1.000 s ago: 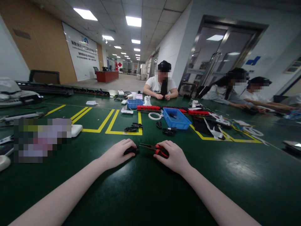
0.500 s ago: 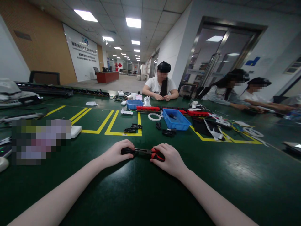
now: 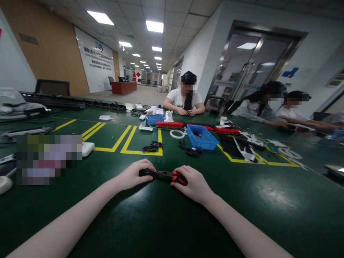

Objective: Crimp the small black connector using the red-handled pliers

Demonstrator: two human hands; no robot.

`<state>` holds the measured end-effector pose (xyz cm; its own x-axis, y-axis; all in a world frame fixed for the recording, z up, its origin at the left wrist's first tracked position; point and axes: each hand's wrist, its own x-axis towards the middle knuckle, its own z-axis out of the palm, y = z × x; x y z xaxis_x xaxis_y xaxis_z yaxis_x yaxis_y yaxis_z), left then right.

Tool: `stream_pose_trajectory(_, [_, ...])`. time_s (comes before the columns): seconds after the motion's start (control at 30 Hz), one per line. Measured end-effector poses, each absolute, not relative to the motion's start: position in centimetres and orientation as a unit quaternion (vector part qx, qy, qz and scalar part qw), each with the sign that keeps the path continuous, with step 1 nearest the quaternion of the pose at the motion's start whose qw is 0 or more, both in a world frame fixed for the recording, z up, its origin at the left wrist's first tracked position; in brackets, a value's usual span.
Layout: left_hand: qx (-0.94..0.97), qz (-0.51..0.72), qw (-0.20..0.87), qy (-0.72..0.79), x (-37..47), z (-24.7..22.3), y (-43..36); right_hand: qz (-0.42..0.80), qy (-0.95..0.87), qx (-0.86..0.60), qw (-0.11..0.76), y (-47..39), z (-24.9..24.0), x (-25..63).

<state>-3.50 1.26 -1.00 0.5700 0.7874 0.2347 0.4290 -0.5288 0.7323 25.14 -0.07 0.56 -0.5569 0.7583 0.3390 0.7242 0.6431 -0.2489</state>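
My left hand [image 3: 134, 175] rests on the green table [image 3: 161, 215] and grips a small black part [image 3: 146, 173]. My right hand [image 3: 192, 183] holds red-handled pliers [image 3: 172, 175] by the handles. The pliers' jaws point left and meet the black part between my two hands. Several more black parts [image 3: 152, 146] lie just beyond, near the yellow floor-tape lines, and another black part [image 3: 192, 152] sits to their right.
A blue bin [image 3: 202, 136] and a smaller blue bin [image 3: 154, 119] stand further back, with a white tape ring [image 3: 177, 134] and red strips [image 3: 170, 124] nearby. A white device [image 3: 87, 148] lies left. Three people sit at the far side and right.
My hands have drawn closer together and shifted slightly left. The pliers' jaws, apart from the black part a second ago, now reach it.
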Motion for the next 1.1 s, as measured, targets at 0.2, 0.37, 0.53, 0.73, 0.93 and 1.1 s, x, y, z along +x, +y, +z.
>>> stream_pose_trajectory(0.2, [0.825, 0.283, 0.317, 0.373, -3.49, -1.02, 1.27, 0.029, -0.875, -0.428, 0.225, -0.15, 0.72, 25.37])
stream_pose_trajectory(0.37, [0.821, 0.286, 0.308, 0.386, -3.41, -1.02, 1.15, 0.02, -0.872, -0.434, 0.225, -0.15, 0.73, 25.6])
stream_pose_trajectory(0.53, [0.817, 0.278, 0.316, 0.395, -3.38, -0.75, 1.02, 0.016, -0.877, -0.428, 0.216, -0.21, 0.76, 25.33])
stream_pose_trajectory(0.73, [0.815, 0.272, 0.32, 0.399, -3.36, -0.51, 0.98, 0.013, -0.883, -0.424, 0.202, -0.21, 0.74, 25.0])
stream_pose_trajectory(0.93, [0.823, 0.277, 0.317, 0.382, -3.39, -0.77, 1.15, 0.016, -0.883, -0.425, 0.197, -0.12, 0.78, 24.92])
stream_pose_trajectory(1.1, [0.823, 0.273, 0.32, 0.382, -3.43, -0.8, 1.13, 0.016, -0.885, -0.423, 0.195, -0.24, 0.82, 24.9])
